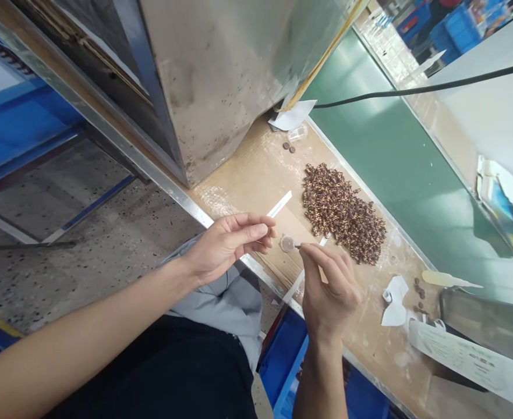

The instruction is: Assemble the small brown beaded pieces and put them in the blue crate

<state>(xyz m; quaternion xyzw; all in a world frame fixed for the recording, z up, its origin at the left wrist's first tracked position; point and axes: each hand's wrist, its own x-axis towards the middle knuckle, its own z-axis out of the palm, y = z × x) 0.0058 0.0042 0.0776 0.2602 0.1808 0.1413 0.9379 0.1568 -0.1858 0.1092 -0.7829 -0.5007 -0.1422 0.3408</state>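
Observation:
My left hand (234, 241) hovers above the table's near edge, its fingers curled and the thumb resting against them. Whatever it may hold is hidden. My right hand (330, 285) pinches a small dark piece (297, 247) between thumb and forefinger. The tip of that piece is beside a small, round, clear disc (287, 243); I cannot tell whether they touch. Just beyond my hands lies a heap of small brown and gold-coloured parts (343, 212). A white strip (280, 203) shows past my left fingertips.
A metal cabinet (239, 75) stands at the table's far left. Two dark discs (289, 148) lie near a clear plastic cup (299, 133). To the right are crumpled white paper (395, 299), a pale tapered nozzle (448, 279) and a printed white box (470, 355). Blue crates (282, 355) sit below.

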